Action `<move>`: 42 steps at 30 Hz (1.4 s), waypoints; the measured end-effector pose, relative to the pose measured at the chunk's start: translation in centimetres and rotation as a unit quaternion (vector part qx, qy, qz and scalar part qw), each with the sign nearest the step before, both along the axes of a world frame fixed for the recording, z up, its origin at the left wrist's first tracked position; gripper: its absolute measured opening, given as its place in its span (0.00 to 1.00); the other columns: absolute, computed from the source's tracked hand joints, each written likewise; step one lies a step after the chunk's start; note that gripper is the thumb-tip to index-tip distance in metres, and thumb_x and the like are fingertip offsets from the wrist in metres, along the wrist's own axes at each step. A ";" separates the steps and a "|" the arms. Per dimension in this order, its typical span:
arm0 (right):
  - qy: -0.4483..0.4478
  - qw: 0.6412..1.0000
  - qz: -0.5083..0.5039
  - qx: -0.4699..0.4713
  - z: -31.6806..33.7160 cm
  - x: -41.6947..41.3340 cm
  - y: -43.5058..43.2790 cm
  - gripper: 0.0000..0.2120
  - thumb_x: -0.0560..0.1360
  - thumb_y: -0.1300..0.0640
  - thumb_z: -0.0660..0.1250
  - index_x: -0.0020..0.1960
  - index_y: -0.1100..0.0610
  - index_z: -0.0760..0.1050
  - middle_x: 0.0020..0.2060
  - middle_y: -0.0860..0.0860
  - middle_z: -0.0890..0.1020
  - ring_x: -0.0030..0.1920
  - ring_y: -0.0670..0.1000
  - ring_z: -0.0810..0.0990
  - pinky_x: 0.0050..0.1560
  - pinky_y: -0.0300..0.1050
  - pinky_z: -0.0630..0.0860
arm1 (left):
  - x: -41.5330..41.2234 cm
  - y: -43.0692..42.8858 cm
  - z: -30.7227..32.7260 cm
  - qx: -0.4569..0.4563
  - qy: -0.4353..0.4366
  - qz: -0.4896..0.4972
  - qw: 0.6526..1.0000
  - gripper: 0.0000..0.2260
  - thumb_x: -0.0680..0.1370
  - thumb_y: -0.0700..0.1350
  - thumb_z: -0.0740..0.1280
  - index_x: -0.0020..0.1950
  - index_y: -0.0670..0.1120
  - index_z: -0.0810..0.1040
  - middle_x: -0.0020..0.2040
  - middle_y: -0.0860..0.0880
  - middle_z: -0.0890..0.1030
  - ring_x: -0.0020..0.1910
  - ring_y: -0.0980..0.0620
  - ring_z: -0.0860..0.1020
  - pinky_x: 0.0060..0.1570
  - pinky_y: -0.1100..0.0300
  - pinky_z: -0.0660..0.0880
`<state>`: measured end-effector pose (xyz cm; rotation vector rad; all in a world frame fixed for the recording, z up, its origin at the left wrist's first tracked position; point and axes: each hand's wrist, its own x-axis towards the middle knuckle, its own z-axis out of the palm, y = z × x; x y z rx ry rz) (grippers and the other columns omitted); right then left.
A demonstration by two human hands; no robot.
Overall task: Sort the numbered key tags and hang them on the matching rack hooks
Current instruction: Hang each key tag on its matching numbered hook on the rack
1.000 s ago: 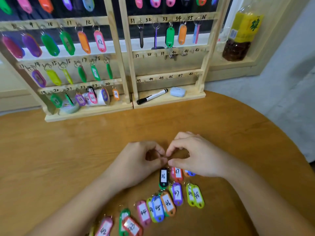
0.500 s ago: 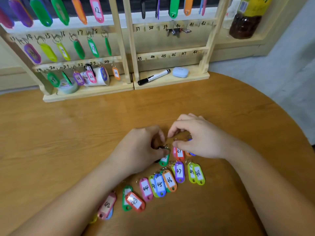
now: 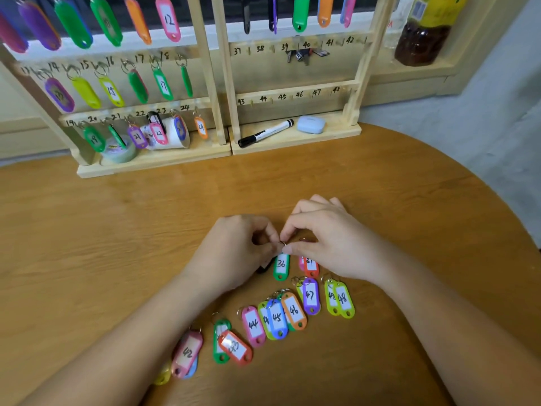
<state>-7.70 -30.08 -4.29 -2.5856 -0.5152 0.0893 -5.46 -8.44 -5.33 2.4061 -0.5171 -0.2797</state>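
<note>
Our forearms reach over a round wooden table with a warm orange grain. Nearer to us than the hands, loose tags curve in a row: one pink 42 tag, one red tag lying over a green one, one pink 44 tag, one blue 45 tag, one orange 46 tag, one purple 47 tag and two lime 48 tags just below the right wrist. Several cover tags we cannot read. Between the hands lies the green tag, marked 36. Our left hand and right hand both pinch its metal ring between thumb and forefinger, fingertips almost meeting. One red 37 tag sits under the right thumb. Well beyond the hands, two wooden racks stand side by side. The left rack is hung with coloured tags. The right rack holds one marker and one pale blue case on its base. Farther right are one bottle on a ledge and grey floor.
</note>
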 end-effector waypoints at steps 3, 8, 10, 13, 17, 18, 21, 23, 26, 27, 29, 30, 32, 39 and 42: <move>-0.014 0.999 -0.032 0.015 0.0 0.1 0.0 0.04 0.79 0.43 0.72 0.48 0.42 0.83 0.47 0.39 0.78 0.55 0.43 0.71 0.64 0.52 0.65 | 0.3 0.4 0.1 -0.018 0.009 0.010 1.000 0.05 0.77 0.54 0.77 0.43 0.56 0.84 0.38 0.59 0.84 0.41 0.60 0.81 0.40 0.68 0.73; -0.002 0.999 -0.032 -0.017 0.1 -0.3 0.4 0.10 0.76 0.36 0.71 0.49 0.41 0.82 0.50 0.38 0.76 0.56 0.43 0.69 0.63 0.50 0.64 | 0.6 0.8 0.1 -0.014 0.003 0.018 1.000 0.04 0.77 0.52 0.77 0.43 0.56 0.85 0.39 0.60 0.84 0.43 0.60 0.81 0.42 0.69 0.72; -0.005 0.999 -0.031 -0.028 0.0 -0.3 0.8 0.08 0.77 0.38 0.72 0.49 0.42 0.81 0.50 0.38 0.76 0.56 0.43 0.69 0.64 0.52 0.65 | 0.6 0.8 0.1 -0.017 0.004 0.018 1.000 0.04 0.77 0.52 0.77 0.43 0.56 0.85 0.39 0.60 0.84 0.43 0.61 0.81 0.42 0.69 0.72; -0.006 0.999 -0.034 -0.033 0.0 -0.3 1.3 0.04 0.80 0.45 0.71 0.47 0.43 0.80 0.49 0.39 0.76 0.56 0.45 0.69 0.64 0.54 0.65 | 0.7 0.9 0.1 -0.019 -0.001 0.020 1.000 0.04 0.77 0.53 0.77 0.44 0.57 0.85 0.39 0.60 0.85 0.44 0.61 0.80 0.42 0.70 0.71; -0.012 0.998 -0.029 -0.052 -0.2 -0.5 2.0 0.04 0.81 0.47 0.69 0.47 0.44 0.78 0.50 0.39 0.76 0.56 0.44 0.67 0.64 0.53 0.64 | 0.9 1.3 0.1 -0.022 -0.002 0.023 0.999 0.03 0.78 0.53 0.77 0.44 0.58 0.85 0.40 0.61 0.84 0.45 0.62 0.80 0.42 0.71 0.71; -0.021 0.998 -0.028 -0.058 -0.2 -0.5 2.1 0.04 0.81 0.47 0.69 0.48 0.44 0.77 0.50 0.39 0.75 0.56 0.45 0.67 0.63 0.53 0.64 | 0.9 1.4 0.1 -0.022 -0.003 0.024 0.999 0.03 0.78 0.53 0.77 0.44 0.58 0.85 0.40 0.61 0.84 0.45 0.62 0.80 0.42 0.72 0.71; -0.045 0.996 -0.024 -0.079 -0.2 -0.6 2.2 0.04 0.81 0.46 0.68 0.49 0.43 0.75 0.50 0.40 0.73 0.56 0.45 0.67 0.62 0.51 0.64 | 1.0 1.5 0.1 -0.026 -0.003 0.026 0.999 0.04 0.78 0.53 0.77 0.44 0.58 0.85 0.39 0.62 0.84 0.44 0.62 0.80 0.42 0.72 0.71; -0.053 0.994 -0.013 -0.092 -0.2 -0.7 2.3 0.05 0.82 0.48 0.67 0.48 0.44 0.74 0.50 0.40 0.72 0.56 0.46 0.67 0.61 0.51 0.64 | 1.1 1.6 0.1 -0.027 -0.005 0.027 0.999 0.04 0.78 0.53 0.77 0.44 0.58 0.85 0.39 0.62 0.84 0.43 0.62 0.80 0.41 0.72 0.71; -0.057 0.991 0.003 -0.119 -0.5 -0.6 2.7 0.07 0.84 0.53 0.65 0.47 0.44 0.70 0.50 0.42 0.72 0.56 0.48 0.67 0.60 0.52 0.64 | 1.3 1.6 0.1 -0.031 -0.007 0.030 0.999 0.04 0.78 0.53 0.77 0.44 0.57 0.85 0.39 0.60 0.84 0.43 0.60 0.80 0.41 0.71 0.70; -0.056 0.991 0.003 -0.125 -0.6 -0.6 2.8 0.08 0.84 0.54 0.65 0.48 0.44 0.69 0.50 0.43 0.71 0.56 0.49 0.67 0.60 0.52 0.65 | 1.3 1.7 0.1 -0.032 -0.006 0.031 0.999 0.04 0.78 0.53 0.77 0.44 0.57 0.85 0.39 0.60 0.84 0.43 0.60 0.80 0.41 0.71 0.71; -0.052 0.991 -0.001 -0.126 -0.8 -0.4 2.7 0.09 0.83 0.57 0.65 0.49 0.44 0.69 0.51 0.43 0.71 0.55 0.48 0.66 0.59 0.51 0.65 | 1.5 1.8 0.4 -0.035 -0.004 0.032 0.999 0.04 0.78 0.53 0.77 0.44 0.57 0.85 0.39 0.59 0.85 0.43 0.59 0.80 0.40 0.69 0.72; -0.053 0.991 -0.005 -0.120 -0.6 -0.4 2.6 0.10 0.84 0.57 0.65 0.50 0.43 0.69 0.51 0.42 0.71 0.55 0.47 0.66 0.59 0.51 0.65 | 1.6 1.9 0.6 -0.039 -0.002 0.032 0.999 0.04 0.78 0.54 0.77 0.44 0.58 0.85 0.40 0.59 0.85 0.43 0.58 0.81 0.41 0.67 0.73; -0.059 0.994 -0.020 -0.094 0.2 0.0 2.1 0.08 0.85 0.56 0.63 0.51 0.43 0.69 0.52 0.41 0.71 0.55 0.46 0.66 0.59 0.51 0.65 | 2.1 1.9 1.3 -0.051 0.000 0.028 0.998 0.03 0.78 0.55 0.76 0.45 0.58 0.86 0.40 0.59 0.85 0.43 0.58 0.82 0.43 0.62 0.76; -0.126 0.985 -0.112 0.030 4.9 2.8 -1.0 0.05 0.85 0.53 0.64 0.51 0.45 0.72 0.51 0.41 0.74 0.56 0.46 0.69 0.58 0.48 0.63 | 5.1 -0.5 5.8 -0.065 -0.075 0.009 0.995 0.05 0.79 0.53 0.75 0.43 0.57 0.85 0.36 0.64 0.82 0.37 0.62 0.77 0.35 0.68 0.68; -0.166 0.976 -0.129 0.055 7.0 5.0 -2.9 0.04 0.85 0.54 0.64 0.51 0.47 0.72 0.50 0.42 0.75 0.58 0.48 0.71 0.59 0.49 0.63 | 7.1 -2.7 8.2 -0.060 -0.117 0.001 0.991 0.05 0.79 0.53 0.75 0.44 0.56 0.86 0.35 0.64 0.81 0.37 0.63 0.77 0.34 0.67 0.66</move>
